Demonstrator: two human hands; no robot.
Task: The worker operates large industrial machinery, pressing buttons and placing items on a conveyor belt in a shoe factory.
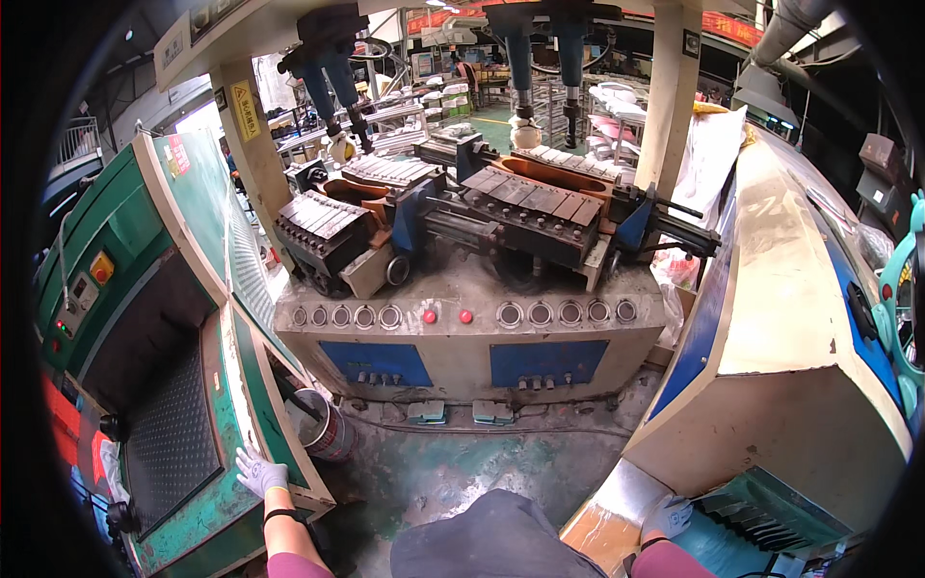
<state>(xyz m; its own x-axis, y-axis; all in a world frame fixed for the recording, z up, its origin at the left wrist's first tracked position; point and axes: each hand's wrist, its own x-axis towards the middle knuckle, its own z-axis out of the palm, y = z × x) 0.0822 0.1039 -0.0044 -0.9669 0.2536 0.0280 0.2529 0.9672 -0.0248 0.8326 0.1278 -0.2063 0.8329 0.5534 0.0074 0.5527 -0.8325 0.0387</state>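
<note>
My left hand (261,472), in a pale work glove, rests with spread fingers on the edge of the green machine (220,453) at my left. It holds nothing. On the right, my gloved right hand (669,517) lies at the metal ledge (626,496) of a cream machine (771,414), beside an opening with dark strips (771,511). Its fingers look stretched out, and I see nothing in them. Part of that hand is hidden by its own wrist and sleeve.
Ahead stands a two-station press (462,332) with gauges, two red buttons (448,316) and clamped metal fixtures (540,197). Pedals (427,412) sit on the floor before it. A bucket (330,429) stands by the green machine. Racks (617,116) fill the background.
</note>
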